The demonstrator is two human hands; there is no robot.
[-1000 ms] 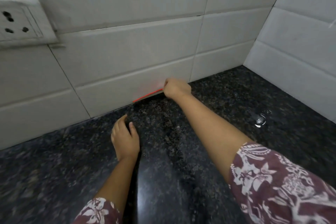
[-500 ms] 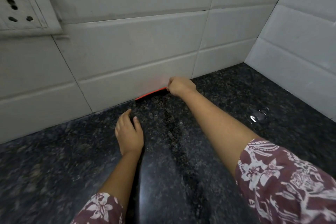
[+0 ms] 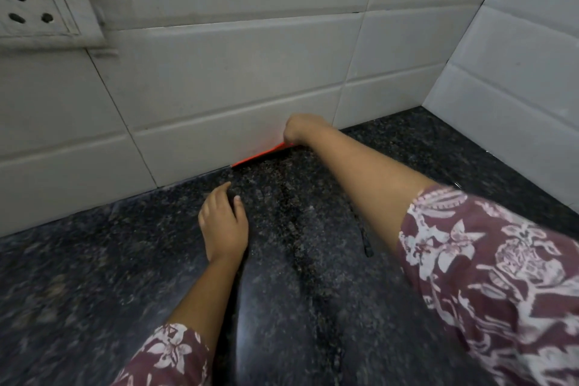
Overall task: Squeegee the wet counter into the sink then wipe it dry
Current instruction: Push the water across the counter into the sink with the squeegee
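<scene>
A red squeegee lies with its blade along the seam where the dark speckled granite counter meets the white tiled back wall. My right hand is closed on its right end, arm stretched out over the counter. Most of the tool is hidden behind the hand. My left hand rests flat on the counter nearer to me, fingers spread, holding nothing. A wet streak runs down the counter between my arms. The sink is out of view.
A white wall socket sits at the upper left. A second tiled wall closes the corner on the right. Water glints on the counter by that wall.
The view has shifted slightly. My right hand stays at the wall seam with the squeegee, and my left hand stays flat on the counter.
</scene>
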